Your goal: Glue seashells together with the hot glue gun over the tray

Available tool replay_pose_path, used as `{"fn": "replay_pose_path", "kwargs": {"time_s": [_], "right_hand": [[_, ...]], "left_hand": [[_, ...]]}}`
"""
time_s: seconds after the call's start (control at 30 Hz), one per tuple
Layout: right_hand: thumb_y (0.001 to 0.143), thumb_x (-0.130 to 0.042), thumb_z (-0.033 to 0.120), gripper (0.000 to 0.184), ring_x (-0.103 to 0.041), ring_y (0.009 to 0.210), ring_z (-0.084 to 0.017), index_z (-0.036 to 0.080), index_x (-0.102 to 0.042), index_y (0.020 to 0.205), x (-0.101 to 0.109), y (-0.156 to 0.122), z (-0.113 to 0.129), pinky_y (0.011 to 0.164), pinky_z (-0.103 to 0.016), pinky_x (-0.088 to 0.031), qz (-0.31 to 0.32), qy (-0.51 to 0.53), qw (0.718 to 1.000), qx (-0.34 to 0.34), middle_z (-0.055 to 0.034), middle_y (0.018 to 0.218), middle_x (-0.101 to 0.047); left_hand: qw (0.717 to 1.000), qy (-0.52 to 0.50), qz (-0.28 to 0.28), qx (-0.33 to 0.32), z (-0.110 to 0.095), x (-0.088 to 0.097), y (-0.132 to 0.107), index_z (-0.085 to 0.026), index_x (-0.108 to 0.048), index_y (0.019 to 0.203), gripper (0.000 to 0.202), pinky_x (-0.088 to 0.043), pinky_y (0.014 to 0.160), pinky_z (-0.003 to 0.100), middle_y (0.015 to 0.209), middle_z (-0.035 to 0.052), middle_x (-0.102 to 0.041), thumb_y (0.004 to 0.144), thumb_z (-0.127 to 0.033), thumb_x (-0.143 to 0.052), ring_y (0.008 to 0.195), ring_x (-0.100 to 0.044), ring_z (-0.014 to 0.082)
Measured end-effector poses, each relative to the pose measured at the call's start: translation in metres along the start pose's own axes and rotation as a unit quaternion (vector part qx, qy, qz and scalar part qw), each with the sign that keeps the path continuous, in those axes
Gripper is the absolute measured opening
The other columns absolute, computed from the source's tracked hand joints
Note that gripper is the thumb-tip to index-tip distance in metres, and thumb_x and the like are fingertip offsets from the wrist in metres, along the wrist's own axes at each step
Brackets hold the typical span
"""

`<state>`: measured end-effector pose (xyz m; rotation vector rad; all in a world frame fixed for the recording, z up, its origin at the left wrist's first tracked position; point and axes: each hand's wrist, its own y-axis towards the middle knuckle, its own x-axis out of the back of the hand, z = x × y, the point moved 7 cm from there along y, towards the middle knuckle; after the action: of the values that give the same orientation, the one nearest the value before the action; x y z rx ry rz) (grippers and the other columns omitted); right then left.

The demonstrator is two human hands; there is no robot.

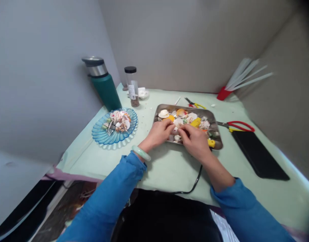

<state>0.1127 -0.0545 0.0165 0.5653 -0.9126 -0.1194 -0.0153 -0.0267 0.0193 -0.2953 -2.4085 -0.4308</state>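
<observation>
My left hand (159,132) and my right hand (196,141) meet over a metal tray (219,136) of seashells. The fingers of both are pinched close together around something small and whitish, too small and covered to name. Just beyond the fingertips lies a white scallop shell (178,121). Other shells around it include a cream one (164,113) and an orange one (181,113). A yellow piece (196,122) lies in the tray beyond my right hand. Another yellow part (211,143) shows at the near right corner, close to a black cord (197,181).
On the left, a blue glass plate (99,129) holds more shells, near a green bottle (106,90) and a black-lidded jar (131,87). On the right are red-handled scissors (241,125), a black slab (260,154) and a red cup (224,93) of white sticks. Yellow-and-red-handled pliers (195,104) lie behind the tray.
</observation>
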Motion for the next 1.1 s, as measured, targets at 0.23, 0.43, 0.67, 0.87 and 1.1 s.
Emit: {"fn": "replay_pose_path", "kwargs": {"time_s": [0.23,0.43,0.67,0.87,1.1], "right_hand": [[0.091,-0.047,0.025,0.02,-0.056,0.066,-0.016,0.019,-0.057,0.075,0.002,0.004,-0.002,0.063,-0.024,-0.038,0.037,0.056,0.997,-0.031,-0.0009,0.069,-0.061],[0.094,-0.043,0.026,0.021,-0.055,0.069,-0.017,0.019,-0.058,0.082,-0.005,-0.002,-0.001,0.066,-0.027,-0.038,0.077,0.082,0.992,-0.049,-0.0028,0.075,-0.06],[0.094,-0.043,0.028,0.022,-0.055,0.069,-0.016,0.019,-0.055,0.077,-0.003,0.006,-0.007,0.065,-0.026,-0.038,0.057,0.109,0.99,-0.063,-0.0014,0.073,-0.059],[0.091,-0.046,0.028,0.024,-0.055,0.064,-0.016,0.02,-0.056,0.071,0.002,0.01,-0.008,0.061,-0.026,-0.038,0.036,0.122,0.99,-0.062,0.0002,0.067,-0.059],[0.091,-0.046,0.023,0.021,-0.061,0.08,-0.019,0.019,-0.066,0.086,0.012,0.012,-0.013,0.074,-0.03,-0.044,-0.033,0.148,0.987,-0.06,-0.0048,0.084,-0.067]], "left_hand": [[0.996,-0.075,0.024,0.032,0.009,-0.003,0.007,-0.017,-0.056,0.07,0.023,-0.035,0.053,0.019,0.051,-0.0052,-0.052,0.085,-0.031,-0.046,0.051,-0.049,0.0102],[0.993,-0.091,0.048,0.059,0.009,-0.004,0.001,-0.018,-0.058,0.078,0.022,-0.036,0.054,0.02,0.054,-0.0039,-0.052,0.088,-0.031,-0.043,0.052,-0.049,0.0108],[0.977,-0.194,0.039,0.081,0.016,-0.012,0.009,-0.018,-0.054,0.078,0.02,-0.036,0.046,0.019,0.054,-0.0056,-0.048,0.086,-0.034,-0.046,0.044,-0.046,0.0087],[0.964,-0.249,0.024,0.095,0.016,-0.014,0.016,-0.017,-0.05,0.07,0.022,-0.03,0.037,0.018,0.054,-0.0067,-0.046,0.077,-0.037,-0.055,0.037,-0.038,0.0056],[0.959,-0.259,0.036,0.105,0.013,-0.023,0.023,-0.017,-0.054,0.082,0.02,-0.034,0.039,0.018,0.039,-0.0065,-0.048,0.082,-0.036,-0.05,0.035,-0.046,0.0099]]}}
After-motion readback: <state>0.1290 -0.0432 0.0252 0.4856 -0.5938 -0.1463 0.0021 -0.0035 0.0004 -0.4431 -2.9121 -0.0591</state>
